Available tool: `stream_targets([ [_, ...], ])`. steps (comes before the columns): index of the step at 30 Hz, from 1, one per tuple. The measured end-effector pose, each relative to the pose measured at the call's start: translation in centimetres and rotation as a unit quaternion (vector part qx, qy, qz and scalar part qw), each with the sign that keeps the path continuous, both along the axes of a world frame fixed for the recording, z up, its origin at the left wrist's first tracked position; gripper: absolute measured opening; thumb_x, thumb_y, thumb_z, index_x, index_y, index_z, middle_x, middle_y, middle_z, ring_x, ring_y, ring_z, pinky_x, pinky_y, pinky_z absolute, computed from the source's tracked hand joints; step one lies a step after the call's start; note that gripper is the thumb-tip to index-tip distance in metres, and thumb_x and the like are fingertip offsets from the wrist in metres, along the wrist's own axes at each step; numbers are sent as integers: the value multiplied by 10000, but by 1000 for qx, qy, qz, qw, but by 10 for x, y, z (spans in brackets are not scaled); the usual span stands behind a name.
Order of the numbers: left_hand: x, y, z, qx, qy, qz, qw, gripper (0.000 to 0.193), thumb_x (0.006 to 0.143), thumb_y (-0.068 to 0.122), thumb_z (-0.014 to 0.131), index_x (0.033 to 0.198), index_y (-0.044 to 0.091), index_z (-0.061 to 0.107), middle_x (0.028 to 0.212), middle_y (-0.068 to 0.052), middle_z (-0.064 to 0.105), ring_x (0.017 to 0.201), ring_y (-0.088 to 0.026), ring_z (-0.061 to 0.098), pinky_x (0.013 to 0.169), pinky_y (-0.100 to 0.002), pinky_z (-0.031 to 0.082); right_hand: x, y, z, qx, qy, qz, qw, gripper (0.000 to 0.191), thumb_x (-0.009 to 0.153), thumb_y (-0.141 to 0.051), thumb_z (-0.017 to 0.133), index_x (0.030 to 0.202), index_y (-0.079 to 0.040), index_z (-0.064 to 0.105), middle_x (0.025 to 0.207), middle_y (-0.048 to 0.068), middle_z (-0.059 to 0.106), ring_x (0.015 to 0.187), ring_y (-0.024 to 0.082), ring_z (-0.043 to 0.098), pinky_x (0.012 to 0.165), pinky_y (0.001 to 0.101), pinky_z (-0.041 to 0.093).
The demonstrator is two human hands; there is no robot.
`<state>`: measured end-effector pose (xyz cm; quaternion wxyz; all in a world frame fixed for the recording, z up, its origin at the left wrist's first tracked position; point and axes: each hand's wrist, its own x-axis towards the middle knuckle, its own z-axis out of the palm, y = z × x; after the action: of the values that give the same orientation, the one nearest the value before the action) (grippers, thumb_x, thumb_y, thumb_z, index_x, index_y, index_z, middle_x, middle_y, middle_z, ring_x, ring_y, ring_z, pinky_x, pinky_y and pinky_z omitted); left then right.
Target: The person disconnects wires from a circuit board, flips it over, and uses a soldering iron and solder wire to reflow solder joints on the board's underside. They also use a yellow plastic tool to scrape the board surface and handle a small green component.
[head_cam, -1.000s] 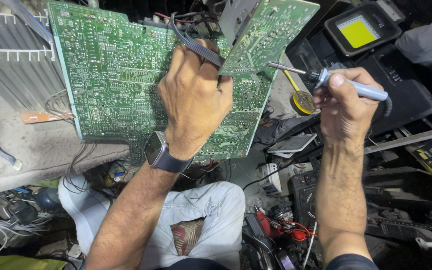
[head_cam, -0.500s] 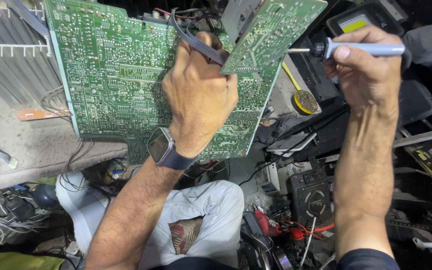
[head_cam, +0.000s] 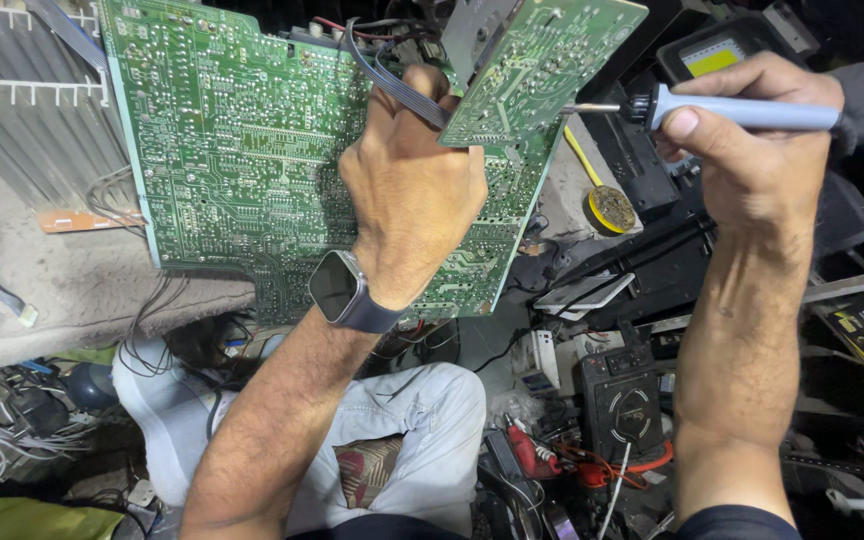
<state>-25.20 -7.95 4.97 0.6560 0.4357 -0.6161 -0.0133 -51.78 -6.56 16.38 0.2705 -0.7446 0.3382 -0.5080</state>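
Two hands — left hand (head_cam: 414,190) gripping circuit board (head_cam: 242,140); right hand (head_cam: 752,130) pinching soldering iron (head_cam: 732,110)

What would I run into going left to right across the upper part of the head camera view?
Grey ribbed metal panel → large green circuit board → left hand gripping the board's edge → smaller green circuit board → soldering iron → right hand holding it.

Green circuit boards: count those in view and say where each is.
2. A large board stands upright at the centre-left, gripped by the left hand. A smaller board tilts at the top, right of that hand, with the soldering iron at its edge. Others may lie hidden in the clutter.
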Motion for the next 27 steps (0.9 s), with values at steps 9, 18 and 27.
stream_targets([
  [9,15,27,-6,-67,-81,43,994,128,859,46,777,913,11,667,1010,-117,650,886,-273,648,599,-392,522,-14,13,-46,-2,-123,12,992,189,998,-44,808,1076,77,686,909,186,733,707,188,718,650,270,603],
  [18,28,78,-17,-8,35,-146,989,114,899,50,767,939,32,662,994,-99,692,886,-246,706,749,-355,570,-47,30,-122,-7,-340,13,940,271,1098,-180,783,1202,19,632,1013,174,716,816,210,727,685,298,603],
  [27,-27,110,-21,4,16,-270,963,88,908,72,753,955,45,684,989,-51,675,889,-268,660,718,-387,543,45,98,-207,-164,-274,-104,942,502,1019,-174,757,1432,-19,519,1201,185,703,1028,269,734,896,403,641],
])
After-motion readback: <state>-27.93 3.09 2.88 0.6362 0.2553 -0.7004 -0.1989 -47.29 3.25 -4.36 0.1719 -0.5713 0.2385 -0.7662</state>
